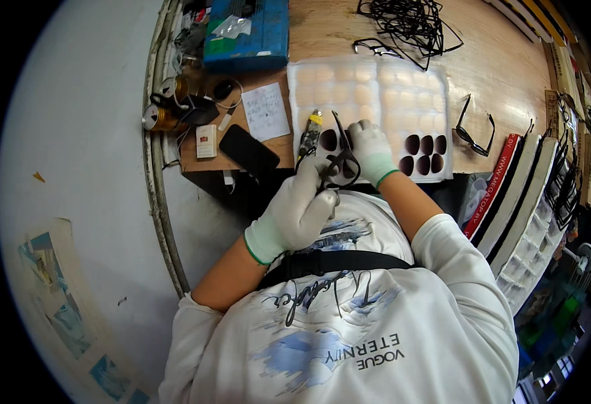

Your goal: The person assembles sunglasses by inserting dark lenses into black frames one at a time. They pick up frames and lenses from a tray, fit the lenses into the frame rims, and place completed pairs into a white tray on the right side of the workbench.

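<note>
My left hand (294,210), in a white knit glove with a green cuff, is closed around a black glasses frame (353,172), held above the near edge of a white tray. One temple of the frame points away from me. My right hand (371,144), gloved the same way, rests over the tray (376,62) with its fingers bent down; what its fingertips hold, if anything, is hidden. A dark lens (348,139) shows beside those fingers, another lens (328,140) lies to its left. Several brown-tinted lenses (427,144) sit in the tray's near right part.
A tool with a yellow end (311,131) lies on the tray's left edge. Further left are a black phone (249,149), a small box (206,141), a handwritten sheet (266,111) and cans. A blue box (248,34), tangled black frames (410,23) and black glasses (474,138) surround the tray.
</note>
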The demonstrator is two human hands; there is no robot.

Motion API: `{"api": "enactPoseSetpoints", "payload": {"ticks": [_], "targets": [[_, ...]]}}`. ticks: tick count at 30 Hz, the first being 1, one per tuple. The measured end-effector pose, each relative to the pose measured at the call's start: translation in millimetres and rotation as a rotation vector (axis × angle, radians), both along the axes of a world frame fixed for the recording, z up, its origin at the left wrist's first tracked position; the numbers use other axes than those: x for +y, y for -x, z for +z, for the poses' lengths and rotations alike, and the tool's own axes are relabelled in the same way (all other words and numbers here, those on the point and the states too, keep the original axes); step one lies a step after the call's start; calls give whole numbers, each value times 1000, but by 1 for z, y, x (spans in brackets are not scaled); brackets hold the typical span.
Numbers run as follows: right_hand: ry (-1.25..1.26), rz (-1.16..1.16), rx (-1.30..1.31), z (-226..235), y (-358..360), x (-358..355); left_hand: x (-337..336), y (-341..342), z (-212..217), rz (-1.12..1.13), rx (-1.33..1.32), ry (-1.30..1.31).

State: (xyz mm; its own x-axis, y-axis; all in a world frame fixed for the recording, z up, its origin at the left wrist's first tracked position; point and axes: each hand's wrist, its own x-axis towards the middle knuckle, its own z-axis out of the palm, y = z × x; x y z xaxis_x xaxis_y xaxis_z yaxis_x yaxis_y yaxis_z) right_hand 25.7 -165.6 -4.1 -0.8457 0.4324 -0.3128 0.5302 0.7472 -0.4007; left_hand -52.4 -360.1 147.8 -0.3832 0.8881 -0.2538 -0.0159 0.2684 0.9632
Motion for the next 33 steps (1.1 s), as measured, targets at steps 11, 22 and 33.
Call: {"api": "enactPoseSetpoints", "payload": {"ticks": [11, 22, 33], "targets": [[838, -367, 780, 151, -71, -58, -15, 6, -14, -69, 268, -88], [1075, -450, 620, 167, -78, -45, -4, -2, 2, -185, -36, -130], [1218, -318, 501, 174, -90, -29, -3, 0, 12, -187, 5, -135]]}}
